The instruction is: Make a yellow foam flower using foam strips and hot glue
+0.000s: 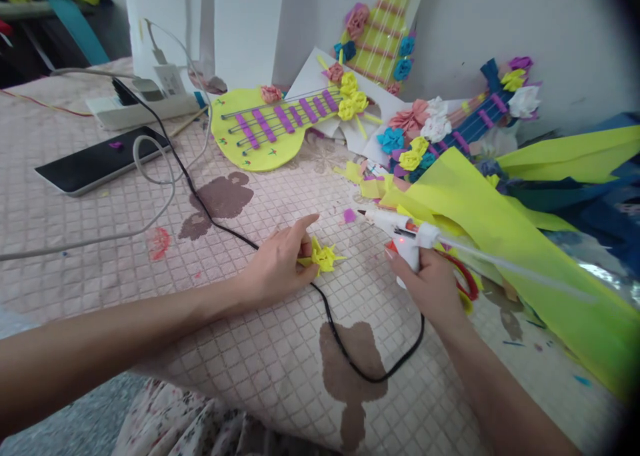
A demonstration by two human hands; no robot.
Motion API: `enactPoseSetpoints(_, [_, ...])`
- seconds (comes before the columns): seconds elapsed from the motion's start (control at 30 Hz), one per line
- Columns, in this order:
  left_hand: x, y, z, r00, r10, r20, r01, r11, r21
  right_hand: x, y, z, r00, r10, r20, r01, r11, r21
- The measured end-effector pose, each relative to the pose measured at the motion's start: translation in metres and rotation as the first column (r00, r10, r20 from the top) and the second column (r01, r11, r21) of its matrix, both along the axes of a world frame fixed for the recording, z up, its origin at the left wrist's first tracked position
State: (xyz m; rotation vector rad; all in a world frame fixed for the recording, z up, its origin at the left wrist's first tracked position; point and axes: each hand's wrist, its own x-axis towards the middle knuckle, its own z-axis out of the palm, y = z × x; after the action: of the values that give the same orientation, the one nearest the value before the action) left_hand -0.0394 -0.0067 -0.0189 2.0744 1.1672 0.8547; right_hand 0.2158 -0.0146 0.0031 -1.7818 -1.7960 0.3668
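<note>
My left hand [283,259] pinches a small yellow paper flower [325,256] with pointed petals, low over the patterned tablecloth [270,363]. To the right, my right hand [437,286] grips the handle of a white hot glue gun [407,239], whose dark nozzle points left toward the flower but stays apart from it. A small red light glows on the gun, and a long clear glue stick [515,266] sticks out of its back. Its black cord [370,376] loops across the cloth and passes under my left hand. A purple paper scrap [349,215] lies by the nozzle.
Yellow paper sheets [525,263] and red-handled scissors [467,276] lie at the right. Decorated paper guitars [260,156] rest toward the wall. A phone [100,166], a white power strip [150,109] and a looping grey cable [90,248] occupy the left.
</note>
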Motion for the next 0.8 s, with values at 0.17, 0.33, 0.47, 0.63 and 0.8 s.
enactPoseSetpoints(0.17, [0.000, 0.000, -0.001, 1.000, -0.003, 0.009, 0.003, 1.000, 0.008, -0.004, 0.022, -0.013, 1.000, -0.004, 0.014, 0.003, 0.997, 0.072])
enactPoseSetpoints(0.33, [0.000, 0.000, -0.002, 1.000, 0.003, 0.006, -0.003, 1.000, 0.003, -0.002, 0.020, -0.017, 0.997, 0.073, 0.039, -0.075, 0.996, 0.054])
enactPoseSetpoints(0.47, [0.000, 0.000, -0.002, 1.000, 0.002, 0.004, -0.002, 1.000, 0.021, 0.005, 0.010, -0.018, 0.990, 0.089, -0.107, -0.084, 0.995, 0.052])
enactPoseSetpoints(0.63, [0.000, 0.000, -0.002, 1.000, 0.008, -0.004, -0.007, 1.000, 0.024, 0.012, -0.004, -0.024, 0.970, 0.067, -0.233, -0.038, 0.991, 0.128])
enactPoseSetpoints(0.8, [0.000, 0.000, -0.001, 1.000, 0.008, -0.014, -0.008, 0.999, 0.034, 0.008, -0.017, -0.026, 0.953, -0.062, -0.296, 0.145, 0.952, 0.270])
